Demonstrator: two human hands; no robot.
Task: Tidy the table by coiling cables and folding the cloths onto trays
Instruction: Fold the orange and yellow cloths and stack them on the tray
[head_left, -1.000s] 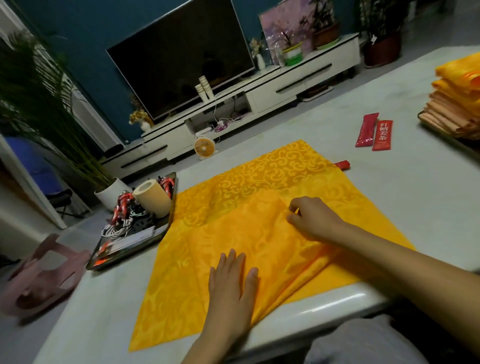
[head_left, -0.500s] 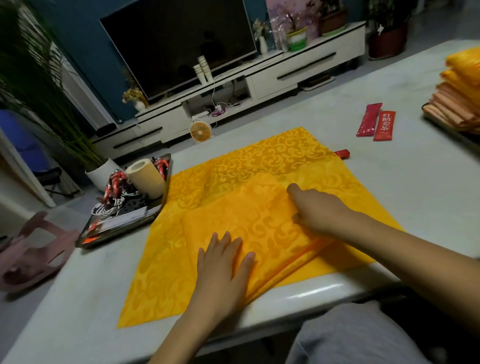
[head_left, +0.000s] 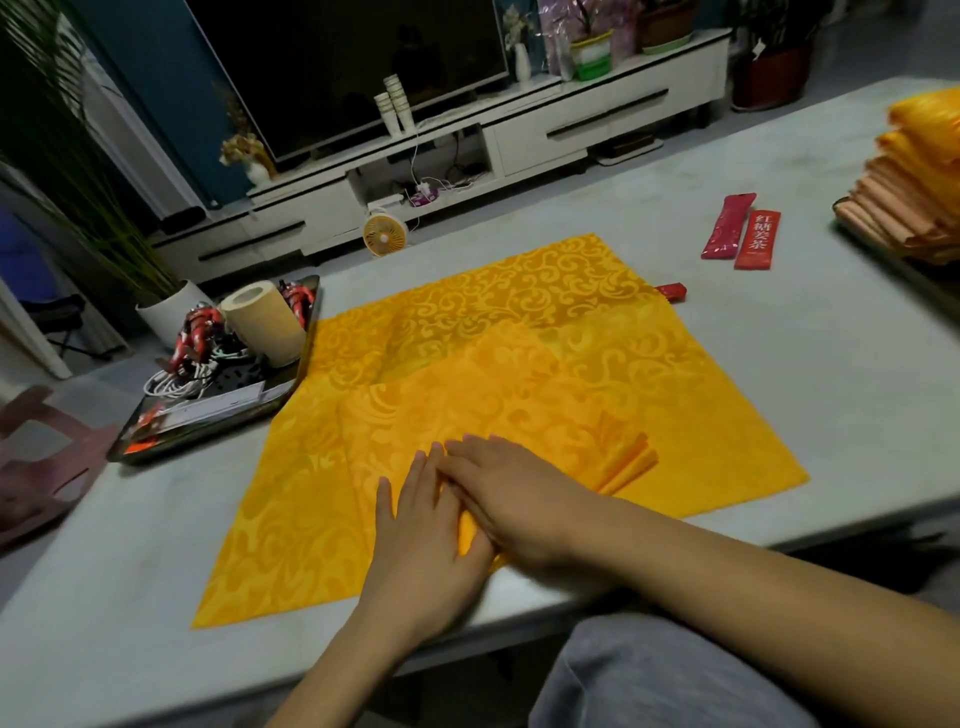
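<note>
A large yellow patterned cloth (head_left: 519, 322) lies spread on the grey table (head_left: 779, 374). On top of it lies a smaller folded yellow cloth (head_left: 483, 395) with layered edges at its right. My left hand (head_left: 426, 525) rests flat on the folded cloth's near part, fingers together. My right hand (head_left: 514, 493) lies flat beside it, fingers pointing left and overlapping the left hand's fingertips. Neither hand grips anything. A dark tray (head_left: 208, 410) at the left holds coiled cables (head_left: 182, 374) and a paper roll (head_left: 265, 322). Folded cloths (head_left: 914, 182) are stacked at the far right.
Two red packets (head_left: 743, 234) lie on the table toward the right, and a small red item (head_left: 672, 291) peeks from the cloth's far corner. A pink stool (head_left: 36, 462) stands left of the table. A TV cabinet (head_left: 519, 135) and a small fan (head_left: 384, 236) lie beyond.
My right hand slid left and nearer across the folded cloth until it met my left hand. The left hand stayed flat in place. The camera view shifted slightly.
</note>
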